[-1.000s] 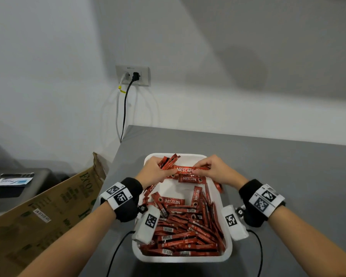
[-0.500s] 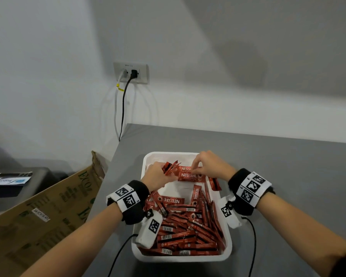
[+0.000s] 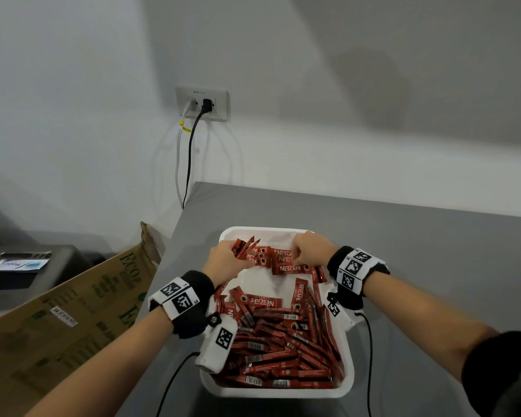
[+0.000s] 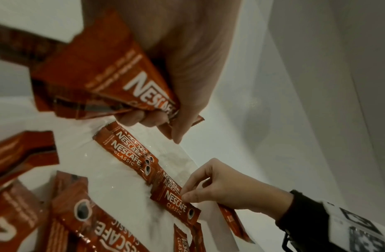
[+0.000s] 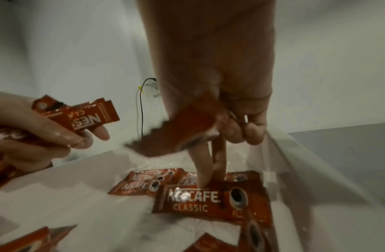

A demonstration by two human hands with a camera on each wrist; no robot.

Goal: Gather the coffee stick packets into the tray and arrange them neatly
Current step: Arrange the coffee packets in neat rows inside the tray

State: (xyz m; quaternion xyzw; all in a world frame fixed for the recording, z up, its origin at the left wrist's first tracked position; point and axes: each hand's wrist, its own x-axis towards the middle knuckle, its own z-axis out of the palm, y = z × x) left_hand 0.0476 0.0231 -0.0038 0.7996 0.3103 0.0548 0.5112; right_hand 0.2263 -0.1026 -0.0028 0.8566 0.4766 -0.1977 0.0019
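Observation:
A white tray [image 3: 277, 394] sits on the grey table, its near half heaped with red coffee stick packets [image 3: 283, 350]. At its far end a few packets [image 3: 286, 263] lie side by side in a row. My left hand [image 3: 223, 260] grips a fanned bundle of packets [image 4: 105, 80] just left of that row. My right hand [image 3: 306, 251] pinches the edge of the nearest row packet [image 4: 176, 202] with thumb and forefinger. In the right wrist view a blurred packet [image 5: 183, 134] is tucked under that hand's [image 5: 230, 133] curled fingers.
An open cardboard box [image 3: 73, 296] stands past the table's left edge, beside a dark unit [image 3: 18, 266]. A wall socket [image 3: 203, 103] with two hanging cables is behind the table corner. Bare grey table [image 3: 418, 266] stretches right of the tray.
A second ago both hands met over a packet at the tray's far end. Now they are apart: the right hand has come down onto the row, the left keeps its bundle.

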